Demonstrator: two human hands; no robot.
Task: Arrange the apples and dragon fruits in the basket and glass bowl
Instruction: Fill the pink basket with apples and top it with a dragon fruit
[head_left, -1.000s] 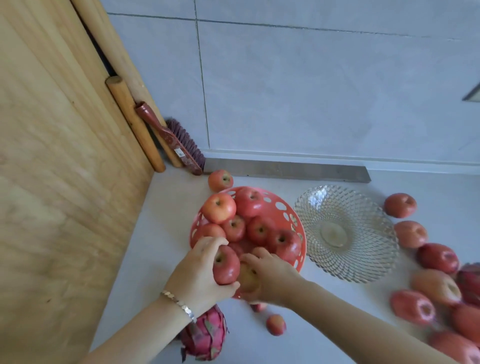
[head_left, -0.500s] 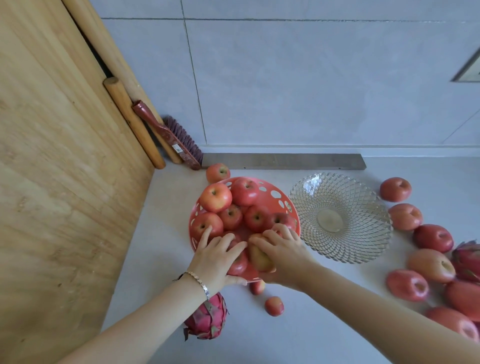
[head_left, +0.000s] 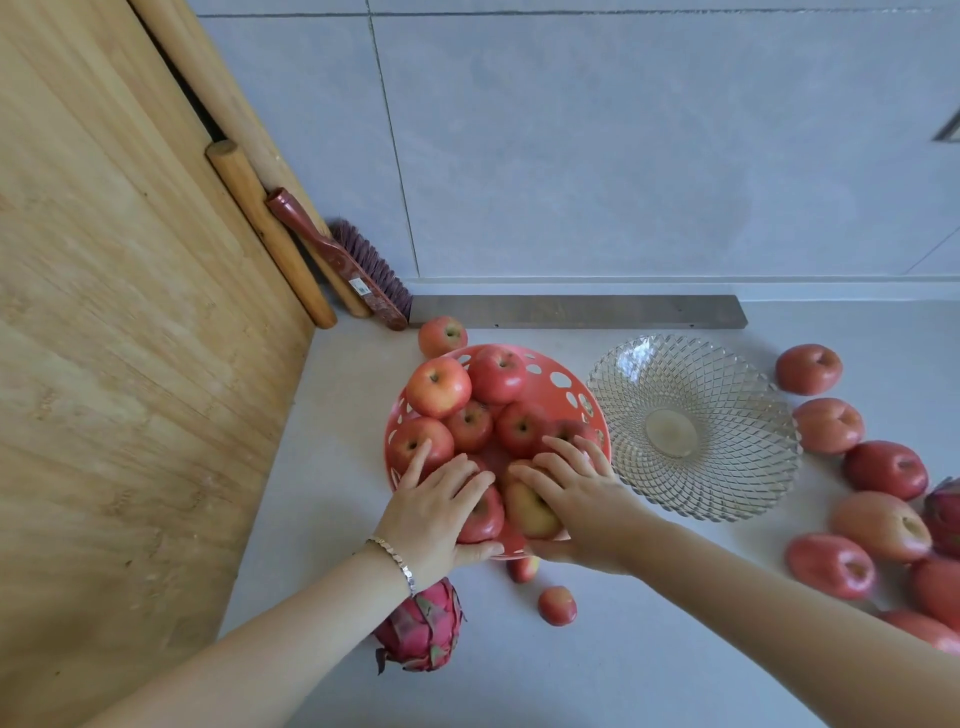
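A red perforated basket (head_left: 558, 382) sits on the pale counter, holding several red apples. My left hand (head_left: 434, 512) rests over a red apple (head_left: 483, 517) at the basket's near rim, fingers spread on it. My right hand (head_left: 576, 491) covers a yellowish apple (head_left: 527, 506) beside it. An empty glass bowl (head_left: 727, 467) stands just right of the basket. A dragon fruit (head_left: 423, 626) lies under my left wrist. Another dragon fruit (head_left: 945, 512) shows at the right edge.
Several loose apples (head_left: 883, 522) lie to the right of the bowl. One apple (head_left: 441, 335) sits behind the basket, and two small ones (head_left: 557, 605) lie in front. A wooden board (head_left: 130, 364), rolling pins and a brush (head_left: 343, 260) lean at the left. A grey tiled wall stands behind.
Both hands have pushed their apples further into the basket's near side and now lie flatter on top of them. The view has shifted slightly.
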